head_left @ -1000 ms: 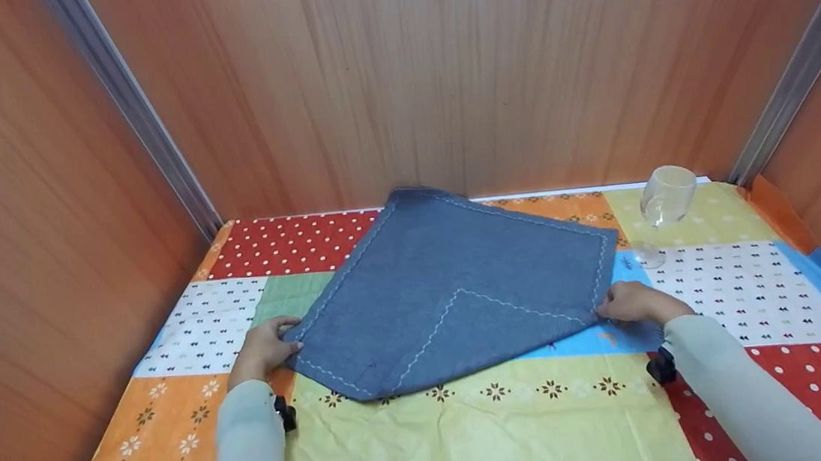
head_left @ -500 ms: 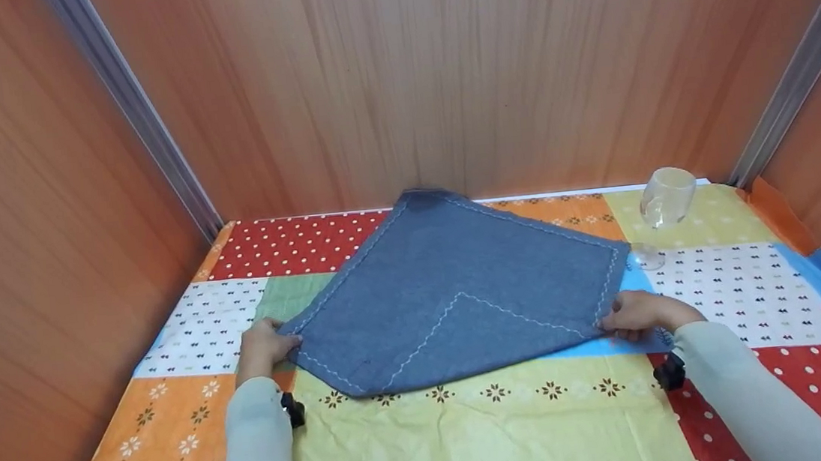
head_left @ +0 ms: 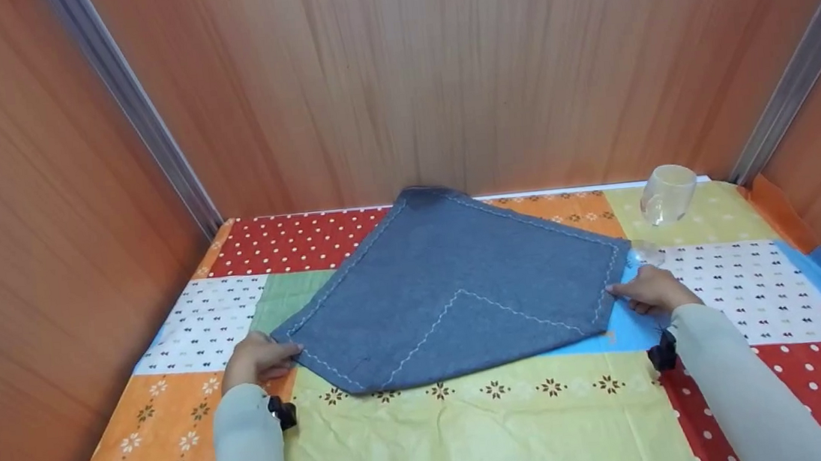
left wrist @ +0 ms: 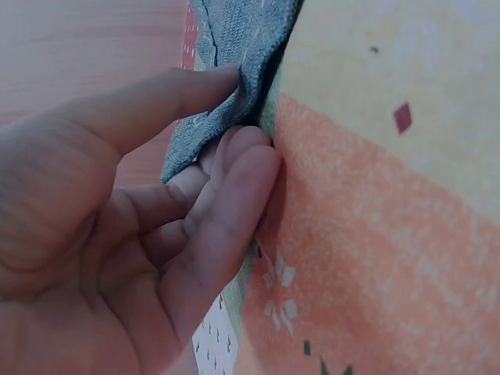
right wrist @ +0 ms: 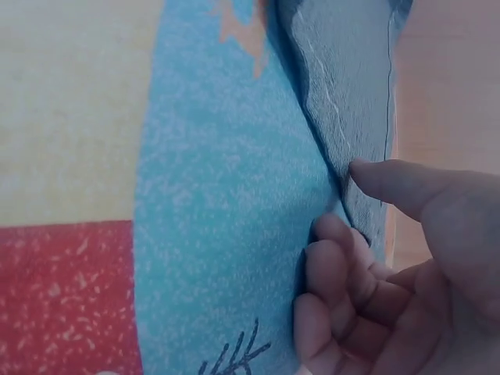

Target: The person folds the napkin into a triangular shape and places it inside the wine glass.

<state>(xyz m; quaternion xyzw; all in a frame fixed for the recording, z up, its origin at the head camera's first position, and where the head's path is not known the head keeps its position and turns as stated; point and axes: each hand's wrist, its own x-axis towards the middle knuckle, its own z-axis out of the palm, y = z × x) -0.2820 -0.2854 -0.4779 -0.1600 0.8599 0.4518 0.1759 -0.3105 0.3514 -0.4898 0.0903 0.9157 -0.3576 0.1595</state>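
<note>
A grey-blue cloth (head_left: 415,283) with white wavy stitching along its border lies spread on the table, its near part folded over so a stitched corner points away from me. My left hand (head_left: 258,358) pinches the cloth's left corner; in the left wrist view the thumb lies on top of the cloth (left wrist: 250,55) and the fingers are under it. At the right edge my right hand (head_left: 651,290) pinches the border, thumb above and curled fingers beneath, as the right wrist view shows of the cloth (right wrist: 336,86).
A clear stemmed glass (head_left: 668,194) stands at the back right, its foot close to the cloth's right corner. A patchwork tablecloth (head_left: 490,434) covers the table. Wood-grain panels (head_left: 441,77) enclose the back and sides, with the cloth's far corner near the back one.
The cloth's right corner has shifted right and nearer to me, close to the glass foot. My right hand has moved its grip farther up the right edge; the left hand stays at its corner.
</note>
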